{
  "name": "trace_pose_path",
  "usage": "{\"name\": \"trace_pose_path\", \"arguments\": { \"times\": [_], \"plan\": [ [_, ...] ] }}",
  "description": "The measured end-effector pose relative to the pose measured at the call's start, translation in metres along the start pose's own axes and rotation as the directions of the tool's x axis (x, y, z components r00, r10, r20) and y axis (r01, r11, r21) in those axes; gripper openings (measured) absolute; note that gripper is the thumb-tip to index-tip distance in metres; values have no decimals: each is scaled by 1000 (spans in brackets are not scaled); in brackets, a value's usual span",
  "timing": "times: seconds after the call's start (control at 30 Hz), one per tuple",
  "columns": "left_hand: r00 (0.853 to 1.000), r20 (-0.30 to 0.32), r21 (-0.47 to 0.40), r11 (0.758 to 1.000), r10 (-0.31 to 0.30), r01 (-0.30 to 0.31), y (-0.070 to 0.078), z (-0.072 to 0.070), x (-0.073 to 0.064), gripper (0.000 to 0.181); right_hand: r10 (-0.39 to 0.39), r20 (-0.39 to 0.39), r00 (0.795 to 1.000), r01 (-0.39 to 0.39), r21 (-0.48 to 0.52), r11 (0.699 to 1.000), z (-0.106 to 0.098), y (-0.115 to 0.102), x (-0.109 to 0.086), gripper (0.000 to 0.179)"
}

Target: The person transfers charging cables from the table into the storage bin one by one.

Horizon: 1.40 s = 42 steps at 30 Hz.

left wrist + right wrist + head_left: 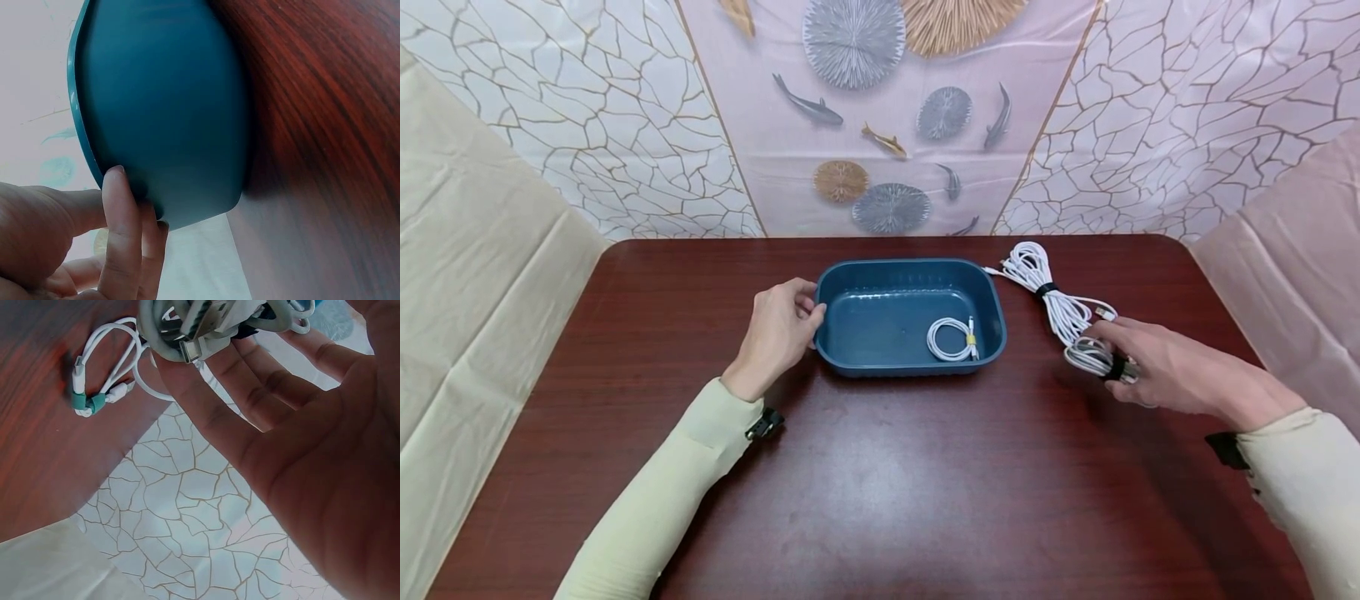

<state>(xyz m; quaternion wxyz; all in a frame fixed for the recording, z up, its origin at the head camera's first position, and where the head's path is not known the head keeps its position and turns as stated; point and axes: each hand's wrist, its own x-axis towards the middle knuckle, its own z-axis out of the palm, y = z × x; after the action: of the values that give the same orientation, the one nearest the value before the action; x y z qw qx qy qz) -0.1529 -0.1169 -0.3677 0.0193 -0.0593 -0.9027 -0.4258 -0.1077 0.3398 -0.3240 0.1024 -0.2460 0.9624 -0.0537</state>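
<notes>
My left hand (pixel 778 329) pinches the left end of a blue plastic bin (pixel 910 369); in the left wrist view the fingers (pixel 122 231) lie against its outer wall near the rim. Inside the bin, towards the front right, is a coiled white cable (pixel 934 342) with a yellow tie. To the right, my right hand (pixel 1187 367) holds a coiled grey-white USB cable (pixel 1086 357) bound with a black strap. Its metal plugs (pixel 199 322) show in the right wrist view. Just behind it lies a long white cable bundle (pixel 1030 262), also black-strapped.
In the right wrist view, a white cable with a green tie (pixel 87 400) lies on the table near its edge; my right hand hides it in the head view. The dark red wooden table (pixel 880 483) is bordered by patterned cloth (pixel 647 125) at the back and sides.
</notes>
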Motion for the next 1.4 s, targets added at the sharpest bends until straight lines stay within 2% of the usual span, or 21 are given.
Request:
{"name": "trace_pose_path", "arguments": {
  "times": [0.47, 1.13, 1.4],
  "plan": [
    [999, -25, -10, 1000, 20, -21, -2, 3, 1, 31, -20, -2, 1000, 20, -18, 1000, -7, -4, 6, 54],
    [1000, -11, -14, 1000, 15, -15, -1, 3, 1, 32, -30, -10, 1000, 29, -45, 999, -19, -11, 9, 58],
    [1000, -15, -19, 1000, 15, -15, -2, 1, 1, 32, -20, 12, 1000, 21, -47, 999, -24, -13, 13, 58]
  ]
}}
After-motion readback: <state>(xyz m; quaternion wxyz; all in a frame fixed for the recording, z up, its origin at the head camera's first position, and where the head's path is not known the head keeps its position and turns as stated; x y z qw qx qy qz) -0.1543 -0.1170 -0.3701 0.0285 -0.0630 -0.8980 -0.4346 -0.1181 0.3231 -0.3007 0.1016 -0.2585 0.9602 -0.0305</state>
